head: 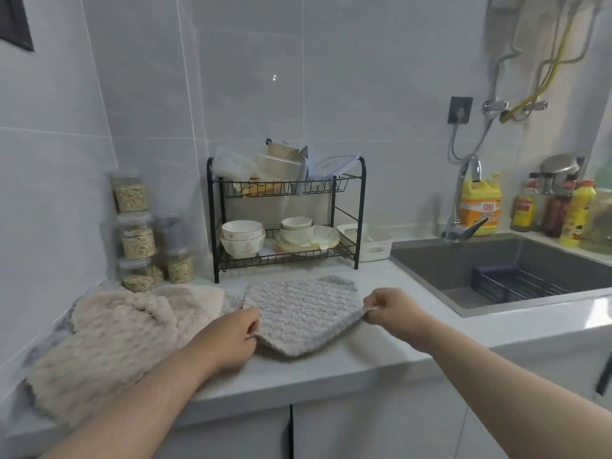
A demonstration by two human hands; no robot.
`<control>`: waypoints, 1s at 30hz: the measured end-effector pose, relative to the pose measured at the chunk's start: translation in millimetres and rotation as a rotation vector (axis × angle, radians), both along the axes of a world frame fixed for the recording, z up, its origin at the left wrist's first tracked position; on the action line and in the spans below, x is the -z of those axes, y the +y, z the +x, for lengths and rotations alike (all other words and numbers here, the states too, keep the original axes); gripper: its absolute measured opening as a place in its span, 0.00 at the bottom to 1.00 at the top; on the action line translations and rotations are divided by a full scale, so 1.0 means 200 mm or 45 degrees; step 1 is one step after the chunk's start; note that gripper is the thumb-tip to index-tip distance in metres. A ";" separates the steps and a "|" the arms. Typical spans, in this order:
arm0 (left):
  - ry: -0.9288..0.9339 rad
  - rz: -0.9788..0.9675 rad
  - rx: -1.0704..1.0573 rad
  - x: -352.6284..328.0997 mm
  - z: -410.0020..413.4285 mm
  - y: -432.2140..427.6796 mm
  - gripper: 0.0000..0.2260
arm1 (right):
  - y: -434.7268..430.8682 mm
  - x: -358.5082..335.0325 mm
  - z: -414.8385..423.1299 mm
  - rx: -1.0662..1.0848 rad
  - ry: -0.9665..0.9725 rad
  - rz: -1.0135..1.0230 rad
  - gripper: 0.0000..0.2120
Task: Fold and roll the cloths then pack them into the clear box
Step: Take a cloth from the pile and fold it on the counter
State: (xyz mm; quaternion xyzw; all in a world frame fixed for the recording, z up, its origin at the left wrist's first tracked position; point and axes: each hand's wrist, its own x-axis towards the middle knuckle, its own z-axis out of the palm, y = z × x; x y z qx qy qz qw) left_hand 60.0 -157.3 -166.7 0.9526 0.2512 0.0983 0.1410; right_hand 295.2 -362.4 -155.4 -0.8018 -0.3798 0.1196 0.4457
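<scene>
Grey waffle-textured cloth is seen from the head camera, spread on the white countertop in front of the black dish rack and left of the sink. Its near left edge is pinched by the left hand and its right corner by the right hand, that corner being raised a little off the surface. Fluffy cream cloths are heaped just to the left, below stacked jars.
</scene>
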 end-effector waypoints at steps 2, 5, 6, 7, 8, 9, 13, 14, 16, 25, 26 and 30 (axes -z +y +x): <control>0.115 0.027 0.010 0.03 -0.05 -0.03 0.09 | -0.05 0.06 -0.03 -0.078 -0.189 -0.263 0.05; 0.089 0.065 -0.002 0.02 -0.07 -0.04 0.18 | -0.07 0.08 -0.05 -0.145 -0.230 -0.452 0.07; 0.059 0.144 -0.006 0.01 -0.07 -0.04 0.16 | -0.06 0.06 -0.06 -0.123 -0.132 -0.381 0.07; 0.030 0.206 -0.007 0.00 -0.05 -0.04 0.13 | -0.04 0.04 -0.07 -0.093 -0.046 -0.274 0.10; 0.012 0.216 0.009 0.00 -0.03 -0.04 0.12 | -0.02 0.03 -0.07 -0.060 -0.003 -0.178 0.14; 0.040 0.175 0.036 0.00 -0.01 -0.03 0.18 | 0.01 0.03 -0.07 -0.042 -0.024 -0.146 0.16; 0.312 0.021 0.114 0.06 0.07 0.03 0.44 | 0.14 0.10 -0.09 -0.182 -0.513 -0.504 0.13; 0.376 0.025 0.108 0.08 0.09 0.05 0.47 | 0.17 0.13 -0.09 -0.252 -0.580 -0.617 0.18; 0.474 0.058 0.100 0.12 0.10 0.07 0.49 | 0.22 0.18 -0.07 -0.308 -0.698 -0.809 0.31; 0.596 0.070 0.003 0.14 0.10 0.02 0.55 | 0.21 0.21 0.03 -0.449 -0.859 -0.880 0.37; 0.618 0.086 0.009 0.13 0.10 0.00 0.55 | 0.21 0.20 0.04 -0.463 -0.864 -0.868 0.37; 0.467 0.146 0.016 0.03 0.19 0.09 0.44 | 0.28 0.15 0.11 -0.401 -0.848 -0.613 0.26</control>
